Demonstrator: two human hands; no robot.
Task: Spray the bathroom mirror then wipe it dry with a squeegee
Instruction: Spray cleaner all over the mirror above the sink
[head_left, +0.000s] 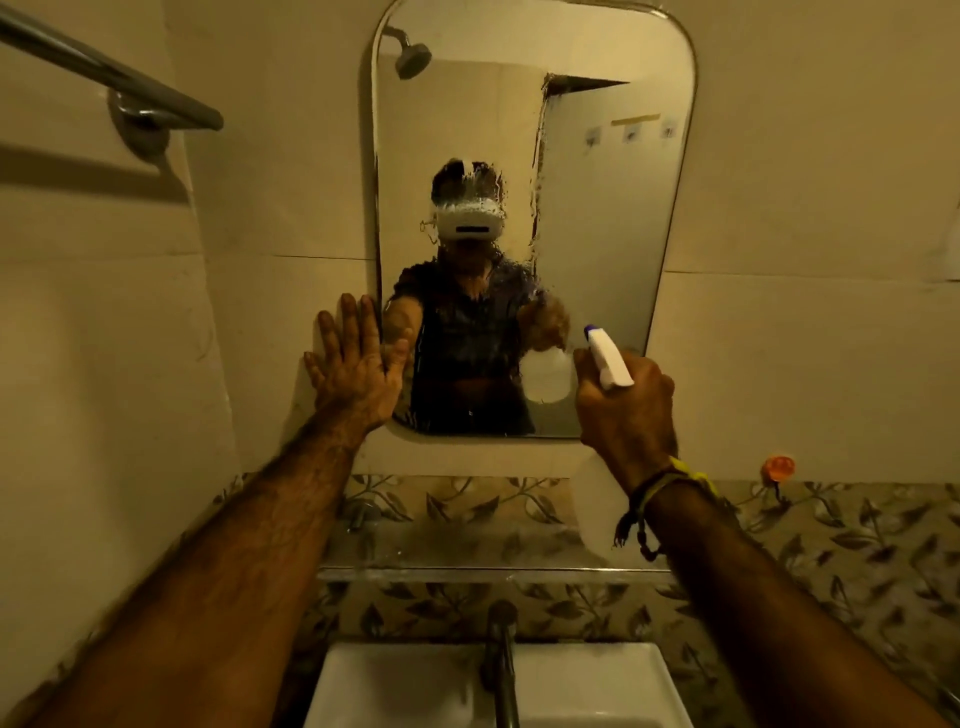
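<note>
Sink (415, 691) and tap (501, 654) sit nearest, directly below both forearms, with a glass shelf (467, 571) above them on the leaf-patterned tile band. Right hand (626, 410) has its fingers curled round the neck of the spray bottle (610, 358), nozzle aimed past the fingertips at the mirror (597, 208); the translucent bottle body hangs below the fist. Left hand (358, 364) is flat, fingers straight and spread, on the wall tile at the mirror's lower left edge, thumb over the glass.

Spraying is under way: droplets and runs cover the centre and lower left of the glass beyond the left fingertips, while the right side looks mostly dry, though dim light makes this uncertain. Squeegee is not in view; wiping is not begun.

Towel rail (130, 83) is mounted well up and left of the left fingers.
</note>
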